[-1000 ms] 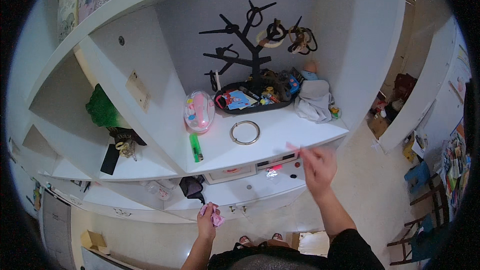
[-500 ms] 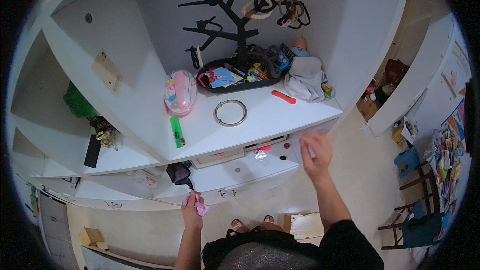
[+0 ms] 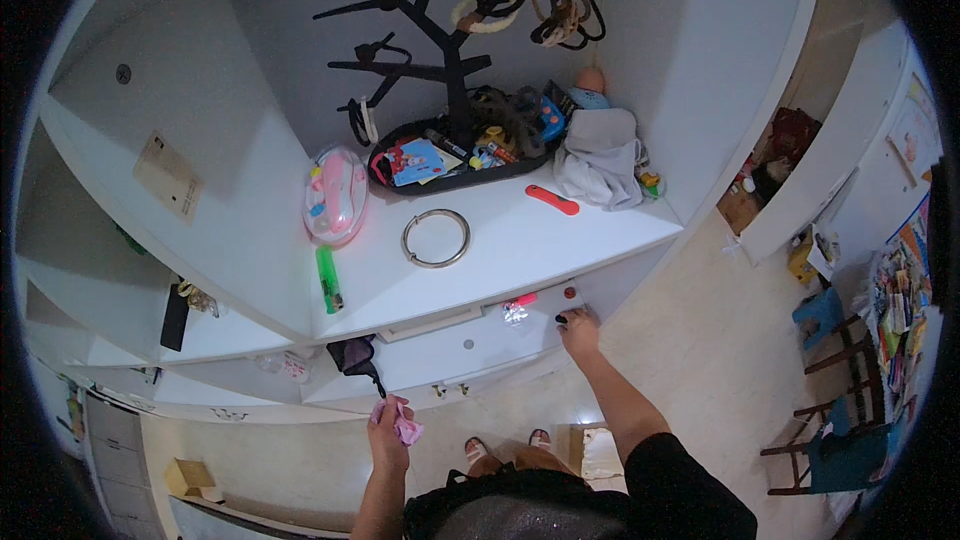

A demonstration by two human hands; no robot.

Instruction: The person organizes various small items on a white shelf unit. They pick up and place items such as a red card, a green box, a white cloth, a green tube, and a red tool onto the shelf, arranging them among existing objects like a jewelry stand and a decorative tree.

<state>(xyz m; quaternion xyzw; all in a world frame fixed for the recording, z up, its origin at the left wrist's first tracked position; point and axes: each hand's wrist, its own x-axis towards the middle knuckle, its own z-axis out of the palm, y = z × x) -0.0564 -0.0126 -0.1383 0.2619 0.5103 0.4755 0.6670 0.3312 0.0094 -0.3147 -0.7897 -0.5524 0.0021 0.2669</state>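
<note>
My left hand [image 3: 388, 434] is closed round a crumpled pink cloth [image 3: 410, 427]. A thin dark strap runs from that hand up to a dark folded pouch-like thing [image 3: 352, 356] on the lower shelf's edge. My right hand [image 3: 580, 336] is down at the right end of the lower shelf [image 3: 497, 342], its fingertips pinched on a small black oval object [image 3: 562, 319]. Close by lie a small reddish-brown round thing [image 3: 570, 292] and a bright pink item [image 3: 526, 299] with clear wrapping.
Above, the white shelf holds a metal ring [image 3: 405, 240], green lighter-like item [image 3: 328, 280], red-orange strip [image 3: 552, 200], pink-and-clear case [image 3: 337, 196], grey cloth [image 3: 600, 158] and black tree-shaped stand [image 3: 458, 90] with hair ties. Chairs [image 3: 845, 455] stand at right.
My right hand has come down and leftward from above the floor to the small black object on the lower shelf. My left hand keeps the pink cloth. The view has shifted slightly.
</note>
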